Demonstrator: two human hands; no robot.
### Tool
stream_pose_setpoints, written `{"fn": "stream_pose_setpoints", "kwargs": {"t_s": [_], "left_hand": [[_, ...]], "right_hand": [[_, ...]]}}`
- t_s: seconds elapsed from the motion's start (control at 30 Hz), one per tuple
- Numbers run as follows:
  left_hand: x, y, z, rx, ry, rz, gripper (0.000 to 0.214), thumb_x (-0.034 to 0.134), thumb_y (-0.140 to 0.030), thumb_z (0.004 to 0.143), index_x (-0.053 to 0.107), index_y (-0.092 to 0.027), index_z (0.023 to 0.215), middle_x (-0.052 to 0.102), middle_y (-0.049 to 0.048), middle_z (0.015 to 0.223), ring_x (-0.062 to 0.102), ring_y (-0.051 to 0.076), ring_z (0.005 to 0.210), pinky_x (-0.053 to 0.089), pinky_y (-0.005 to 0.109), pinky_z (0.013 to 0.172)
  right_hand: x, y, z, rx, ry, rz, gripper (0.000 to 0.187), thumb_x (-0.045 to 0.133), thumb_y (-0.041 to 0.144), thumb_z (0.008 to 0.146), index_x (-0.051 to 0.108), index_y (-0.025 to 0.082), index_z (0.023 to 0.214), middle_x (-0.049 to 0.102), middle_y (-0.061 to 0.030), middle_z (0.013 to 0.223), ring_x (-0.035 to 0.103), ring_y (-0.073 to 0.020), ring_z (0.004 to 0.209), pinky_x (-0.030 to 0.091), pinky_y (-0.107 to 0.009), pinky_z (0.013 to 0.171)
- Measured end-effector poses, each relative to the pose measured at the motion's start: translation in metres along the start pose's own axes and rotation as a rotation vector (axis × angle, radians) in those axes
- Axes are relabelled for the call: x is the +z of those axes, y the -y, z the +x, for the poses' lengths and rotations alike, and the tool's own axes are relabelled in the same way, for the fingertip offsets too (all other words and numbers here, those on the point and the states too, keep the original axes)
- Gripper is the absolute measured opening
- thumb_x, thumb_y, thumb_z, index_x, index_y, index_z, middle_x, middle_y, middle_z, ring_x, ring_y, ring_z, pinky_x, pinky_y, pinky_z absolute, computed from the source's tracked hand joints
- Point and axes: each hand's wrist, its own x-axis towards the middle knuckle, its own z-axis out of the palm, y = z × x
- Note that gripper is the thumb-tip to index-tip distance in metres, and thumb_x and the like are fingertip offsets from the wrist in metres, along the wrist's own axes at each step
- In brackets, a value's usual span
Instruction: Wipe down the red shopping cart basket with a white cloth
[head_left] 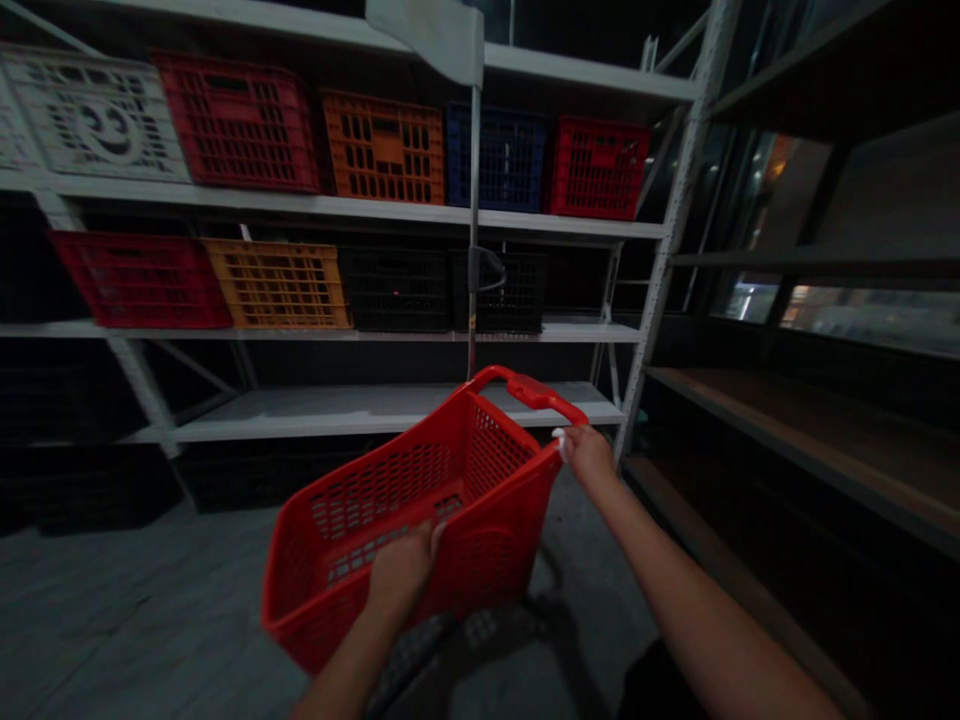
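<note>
A red plastic shopping cart (480,560) stands before me, its basket showing bare inside and its handle (536,392) at the far right end. My left hand (403,572) is closed over the near side rim, thumb toward the handle end. At the rear corner, where the handle joins the basket, my right hand (589,455) is closed on a small crumpled white cloth or tissue (560,443) pressed against the cart. Most of the right fingers are hidden. A metal pole (474,200) with a white sign panel (435,35) rises behind the handle.
White metal shelving (352,205) spans the back, holding a red crate (244,125), an orange crate (386,150), a blue crate (496,160) and several others. Brown-topped shelves (810,420) run along the right. Grey floor (97,600) lies around the cart.
</note>
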Motion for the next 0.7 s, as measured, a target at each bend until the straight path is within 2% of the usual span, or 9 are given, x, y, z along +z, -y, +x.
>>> {"fn": "stream_pose_setpoints", "kwargs": {"t_s": [0.07,0.13,0.27,0.33,0.4,0.5,0.6,0.7], "left_hand": [[0.001,-0.001,0.0,0.011,0.004,0.016,0.054,0.01,-0.046,0.087,0.055,-0.018,0.097,0.067,0.0109,0.08,0.063,0.02,0.071,0.045,0.031,0.063],[0.001,-0.001,0.0,0.024,-0.003,0.031,0.054,0.009,-0.046,0.087,0.055,-0.019,0.095,0.067,0.0105,0.08,0.063,0.021,0.071,0.045,0.031,0.063],[0.002,0.005,-0.001,0.053,-0.023,0.058,0.055,0.008,-0.046,0.087,0.056,-0.02,0.096,0.068,0.0095,0.08,0.064,0.022,0.072,0.045,0.031,0.061],[0.002,0.011,-0.002,0.045,-0.011,0.07,0.055,0.01,-0.046,0.087,0.056,-0.021,0.1,0.068,0.0091,0.082,0.064,0.022,0.073,0.045,0.031,0.062],[0.001,0.018,-0.002,0.025,0.014,0.079,0.055,0.011,-0.047,0.086,0.056,-0.022,0.105,0.068,0.0093,0.084,0.064,0.023,0.075,0.045,0.031,0.063],[0.0,0.03,-0.003,0.023,0.041,0.047,0.054,0.012,-0.048,0.086,0.054,-0.024,0.109,0.068,0.0081,0.087,0.063,0.021,0.078,0.044,0.03,0.066],[-0.001,0.039,-0.007,0.033,0.045,0.008,0.052,0.014,-0.049,0.086,0.055,-0.026,0.107,0.068,0.0056,0.09,0.062,0.018,0.081,0.043,0.027,0.069],[-0.009,0.033,-0.011,0.011,0.024,-0.008,0.053,0.015,-0.051,0.085,0.059,-0.024,0.098,0.067,0.0054,0.089,0.062,0.018,0.08,0.042,0.027,0.068]], "right_hand": [[-0.002,-0.005,-0.002,0.014,-0.064,0.007,0.025,0.044,0.02,0.08,0.067,0.018,0.089,0.058,-0.0066,0.089,0.053,-0.0153,0.074,0.038,-0.023,0.068],[0.007,0.007,-0.016,-0.039,-0.075,0.044,0.025,0.042,0.019,0.081,0.066,0.018,0.088,0.055,-0.0053,0.088,0.051,-0.0139,0.073,0.038,-0.022,0.068],[0.029,0.044,-0.055,-0.258,0.0,0.179,0.028,0.037,0.016,0.084,0.063,0.018,0.092,0.054,-0.0046,0.085,0.049,-0.0131,0.075,0.039,-0.021,0.071],[0.031,0.049,-0.065,-0.358,0.03,0.211,0.029,0.036,0.014,0.084,0.062,0.019,0.097,0.054,-0.0047,0.087,0.049,-0.0131,0.077,0.039,-0.021,0.072],[0.024,0.038,-0.064,-0.387,0.029,0.198,0.03,0.036,0.014,0.083,0.06,0.02,0.101,0.053,-0.0048,0.088,0.049,-0.0135,0.078,0.04,-0.021,0.072],[0.002,-0.001,-0.047,-0.306,-0.062,0.173,0.031,0.039,0.013,0.08,0.061,0.019,0.101,0.051,-0.0057,0.09,0.049,-0.0148,0.08,0.041,-0.023,0.073],[-0.024,-0.044,-0.026,-0.14,-0.224,0.196,0.028,0.041,0.015,0.079,0.064,0.016,0.094,0.05,-0.0062,0.086,0.049,-0.0158,0.077,0.043,-0.026,0.071],[-0.043,-0.063,-0.018,-0.023,-0.431,0.265,0.026,0.043,0.02,0.08,0.065,0.014,0.093,0.05,-0.0067,0.084,0.05,-0.0167,0.078,0.044,-0.029,0.073]]}}
